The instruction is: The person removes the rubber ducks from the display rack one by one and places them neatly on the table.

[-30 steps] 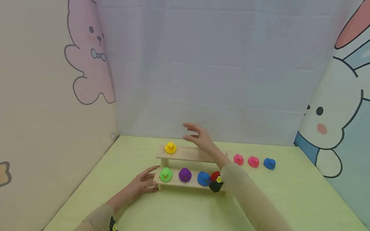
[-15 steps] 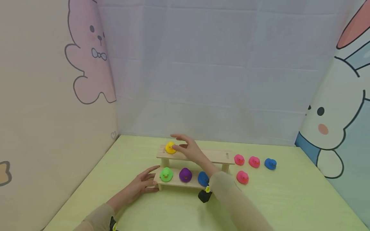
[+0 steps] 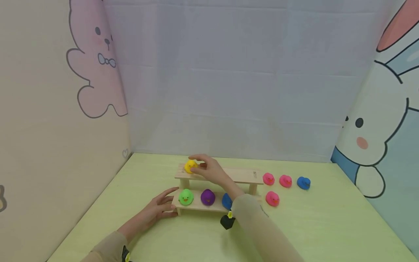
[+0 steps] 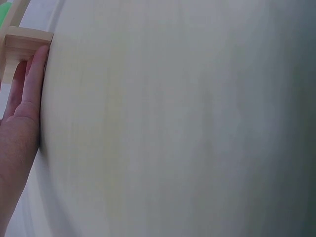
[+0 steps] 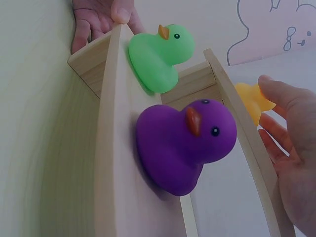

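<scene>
A two-tier wooden rack (image 3: 203, 208) stands on the table. My left hand (image 3: 155, 210) rests against its left end, fingers fairly straight, the thumb touching the lower shelf's end. At the left of the upper shelf, my right hand (image 3: 211, 170) holds a yellow rubber duck (image 3: 190, 166) between thumb and fingers; the duck appears to sit on the board. Along the lower shelf are a green duck (image 3: 186, 197), a purple duck (image 3: 207, 197) and a blue duck (image 3: 226, 201), partly hidden by the right forearm. The right wrist view shows the purple duck (image 5: 185, 143) up close.
Right of the rack lie several ducks on the green table (image 3: 327, 218): pink ducks (image 3: 286, 181) and a blue one (image 3: 303, 183). Fabric walls with a bear (image 3: 98, 72) and a rabbit (image 3: 370, 127) stand around the table.
My right hand has come down and left from above the upper shelf to the yellow duck. A pink duck right of the rack has come into sight from behind the arm. My left hand stays put.
</scene>
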Tool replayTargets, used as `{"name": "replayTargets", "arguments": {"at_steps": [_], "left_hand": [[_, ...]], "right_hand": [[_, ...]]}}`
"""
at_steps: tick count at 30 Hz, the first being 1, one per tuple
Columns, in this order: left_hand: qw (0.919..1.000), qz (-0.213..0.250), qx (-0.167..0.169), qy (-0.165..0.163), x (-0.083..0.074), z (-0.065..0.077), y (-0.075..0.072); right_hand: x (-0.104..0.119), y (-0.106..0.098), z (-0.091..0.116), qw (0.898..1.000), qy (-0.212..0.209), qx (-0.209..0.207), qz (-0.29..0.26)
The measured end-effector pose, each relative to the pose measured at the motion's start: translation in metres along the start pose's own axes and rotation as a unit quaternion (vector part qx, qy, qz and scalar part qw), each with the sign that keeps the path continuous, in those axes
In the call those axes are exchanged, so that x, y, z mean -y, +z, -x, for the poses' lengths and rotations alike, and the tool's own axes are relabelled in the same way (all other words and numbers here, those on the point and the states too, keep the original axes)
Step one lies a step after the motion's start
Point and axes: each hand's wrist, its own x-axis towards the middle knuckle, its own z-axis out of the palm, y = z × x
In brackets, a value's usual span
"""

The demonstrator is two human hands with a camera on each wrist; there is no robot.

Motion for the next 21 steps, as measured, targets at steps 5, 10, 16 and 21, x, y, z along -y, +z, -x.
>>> {"name": "replayTargets", "arguments": {"at_steps": [5,10,16,21], "left_hand": [[1.0,-0.002,0.0,-0.001,-0.0006,0.0003,0.0007],[1.0,-0.002,-0.002,-0.001,-0.0008,0.0002,0.0009],[1.0,-0.002,-0.002,-0.001,-0.001,0.0005,0.0013],[1.0,0.0,-0.002,-0.004,-0.0011,0.0008,0.0011]], "right_hand": [[0.0,0.0005,-0.0004,1.0,-0.002,0.001,-0.001],[-0.0005,0.0016,-0.0018,1.0,0.0,0.003,0.002],[0.0009,0.0023,-0.0022,1.0,0.015,0.003,0.009],[0.002,0.0021,-0.0014,1.0,0.02,-0.006,0.009]]}}
